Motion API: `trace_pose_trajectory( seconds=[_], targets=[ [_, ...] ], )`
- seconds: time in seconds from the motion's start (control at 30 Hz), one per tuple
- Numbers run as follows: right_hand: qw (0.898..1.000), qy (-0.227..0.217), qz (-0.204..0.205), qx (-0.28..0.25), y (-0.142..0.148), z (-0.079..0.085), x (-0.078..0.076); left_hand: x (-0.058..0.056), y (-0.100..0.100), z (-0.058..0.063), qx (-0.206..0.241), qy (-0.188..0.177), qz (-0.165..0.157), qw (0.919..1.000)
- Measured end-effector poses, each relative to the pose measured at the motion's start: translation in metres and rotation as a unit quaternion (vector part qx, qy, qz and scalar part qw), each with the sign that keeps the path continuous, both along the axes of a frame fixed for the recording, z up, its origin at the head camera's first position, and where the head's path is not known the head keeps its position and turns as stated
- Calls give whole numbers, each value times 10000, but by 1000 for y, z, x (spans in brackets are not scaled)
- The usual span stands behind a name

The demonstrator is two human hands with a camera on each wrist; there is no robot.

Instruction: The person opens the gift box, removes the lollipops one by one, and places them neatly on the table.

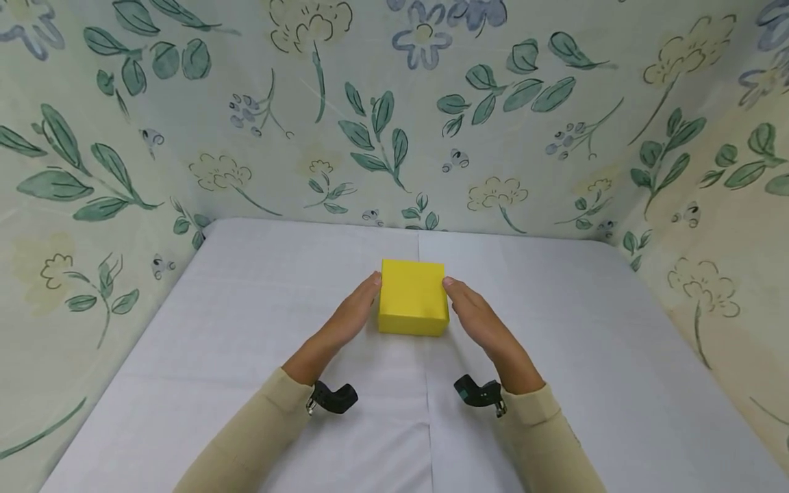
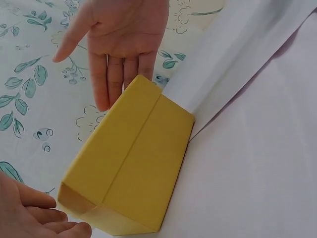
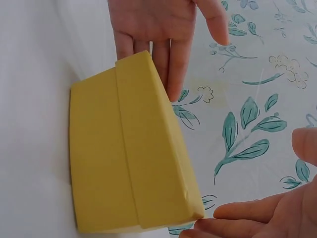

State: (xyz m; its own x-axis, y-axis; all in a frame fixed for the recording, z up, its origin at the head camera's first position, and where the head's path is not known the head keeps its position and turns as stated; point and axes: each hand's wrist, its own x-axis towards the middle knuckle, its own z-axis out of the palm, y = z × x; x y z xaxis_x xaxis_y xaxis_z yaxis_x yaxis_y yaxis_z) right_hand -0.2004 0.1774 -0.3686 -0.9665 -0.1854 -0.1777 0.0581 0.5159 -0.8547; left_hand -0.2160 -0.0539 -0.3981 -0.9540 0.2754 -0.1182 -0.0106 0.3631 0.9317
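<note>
A small yellow lidded box [image 1: 413,291] sits on the white cloth, between my two hands. Along its left side lies my left hand [image 1: 353,311], palm inward, fingertips right at the wall. My right hand [image 1: 479,316] mirrors it on the opposite side, its fingertips at the far right edge. In the left wrist view, the right hand [image 2: 128,47] shows straight fingers, partly hidden behind the box [image 2: 136,161]; the left fingers [image 2: 42,213] reach in at lower left, slightly bent. A lid seam runs across the box [image 3: 124,148] in the right wrist view.
White cloth [image 1: 259,287] covers the table, with a crease down its middle. Floral fabric walls [image 1: 382,109] stand behind it and on both sides. Black camera mounts [image 1: 335,398] sit at the wrists, beside beige sleeves [image 1: 253,431].
</note>
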Motion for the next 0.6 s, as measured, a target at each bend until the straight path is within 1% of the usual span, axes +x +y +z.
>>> trace_pose_trajectory(
  seconds=[0.07,0.2,0.23,0.33,0.43,0.5,0.6],
  targets=[
    [9999,-29,10,-139,-1,-1,0,-1,1,-1,296,-172,-37,9994],
    [9992,112,57,-367,-2,-1,0,-2,3,-1,894,-419,-96,9951],
    [9993,157,66,-335,-3,-1,-1,-2,3,0,980,-470,-91,9940],
    [9987,155,113,-466,-2,-1,-1,-2,4,1,1177,-557,-97,9914],
    [9981,19,59,-605,-2,-1,-2,-2,4,1,1370,-652,-83,9884],
    [9969,-73,17,-789,-1,-2,-3,-2,4,0,1482,-688,-72,9865],
    [9960,-58,-1,-896,0,-3,-6,-2,4,-1,1572,-714,-21,9850]
  ],
)
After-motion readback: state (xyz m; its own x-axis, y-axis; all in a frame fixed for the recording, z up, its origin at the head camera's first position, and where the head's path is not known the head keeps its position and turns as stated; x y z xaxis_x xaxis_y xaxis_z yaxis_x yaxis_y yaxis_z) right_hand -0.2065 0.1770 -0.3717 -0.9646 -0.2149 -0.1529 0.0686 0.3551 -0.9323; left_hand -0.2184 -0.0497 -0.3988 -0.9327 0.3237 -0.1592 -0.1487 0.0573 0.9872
